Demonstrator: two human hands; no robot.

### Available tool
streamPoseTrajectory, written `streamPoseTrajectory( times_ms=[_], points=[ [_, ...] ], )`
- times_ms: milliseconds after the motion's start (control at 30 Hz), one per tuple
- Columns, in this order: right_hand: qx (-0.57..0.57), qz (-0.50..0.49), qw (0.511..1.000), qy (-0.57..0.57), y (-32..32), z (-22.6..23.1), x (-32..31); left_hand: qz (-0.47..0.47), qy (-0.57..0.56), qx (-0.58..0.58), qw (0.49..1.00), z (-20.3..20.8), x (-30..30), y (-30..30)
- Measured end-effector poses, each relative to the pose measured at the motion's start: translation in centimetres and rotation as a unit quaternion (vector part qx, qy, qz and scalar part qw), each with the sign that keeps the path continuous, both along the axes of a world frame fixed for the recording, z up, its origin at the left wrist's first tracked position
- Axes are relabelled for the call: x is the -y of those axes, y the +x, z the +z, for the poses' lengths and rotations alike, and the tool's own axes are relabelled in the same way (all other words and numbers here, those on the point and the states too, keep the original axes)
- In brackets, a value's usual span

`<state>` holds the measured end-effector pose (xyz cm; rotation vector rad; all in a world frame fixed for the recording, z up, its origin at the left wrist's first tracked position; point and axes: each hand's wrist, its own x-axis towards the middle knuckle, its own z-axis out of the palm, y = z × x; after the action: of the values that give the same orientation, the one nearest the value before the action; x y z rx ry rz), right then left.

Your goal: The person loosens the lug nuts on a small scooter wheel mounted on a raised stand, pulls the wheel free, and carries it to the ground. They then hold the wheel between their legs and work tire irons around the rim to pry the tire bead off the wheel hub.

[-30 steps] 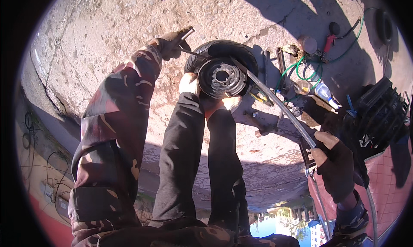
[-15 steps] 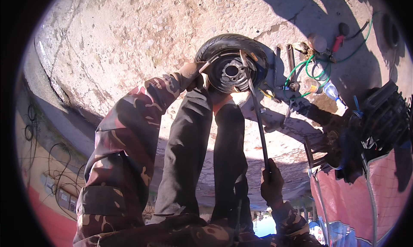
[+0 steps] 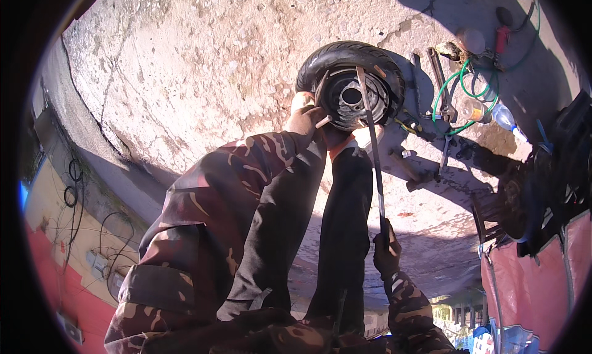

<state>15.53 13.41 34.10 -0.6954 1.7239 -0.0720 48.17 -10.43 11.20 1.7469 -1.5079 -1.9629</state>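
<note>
A black tyre on a dark steel wheel rim lies on the ground between my feet. My right hand is closed around the lower end of a long pry bar, whose far tip rests over the rim near the tyre's inner edge. At the wheel's left side, my left hand is closed on a short metal lever; its light end sticks out by the fingers, and the rest is partly hidden. A dark pointed piece stands at the rim's left edge.
Right of the wheel lie a wrench, a green hose, a clear bottle, a yellowish jar and a red-handled tool. Dark machinery stands farther right by a red cover. Cables hang at far left.
My left hand has shifted lower along the wheel's left side, and its lever now points a different way. The pry bar stands more upright, its tip still at the rim. The whole view has shifted.
</note>
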Motion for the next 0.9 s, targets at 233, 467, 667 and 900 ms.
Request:
streamPoseTrajectory(
  times_ms=[233, 467, 667, 900],
  points=[
    [0.041, -0.074, 0.994, 0.073, 0.6, -2.3, -0.7, 0.108, 0.098, 0.262, 0.954, -0.6, -5.0, -13.0],
    [-0.059, 0.098, 0.991, -0.070, -5.2, -10.4, -1.0, 0.006, 0.091, 0.253, 0.963, -5.3, -7.4, -12.2],
    [-0.089, 0.205, 0.973, 0.060, -5.2, -17.5, -1.8, -0.211, 0.121, 0.264, 0.933, -7.2, -6.1, -9.4],
    [-0.263, 0.310, 0.907, 0.114, -9.3, -29.9, -4.2, -0.197, 0.171, 0.038, 0.965, -1.3, -0.9, -6.2]
  ],
)
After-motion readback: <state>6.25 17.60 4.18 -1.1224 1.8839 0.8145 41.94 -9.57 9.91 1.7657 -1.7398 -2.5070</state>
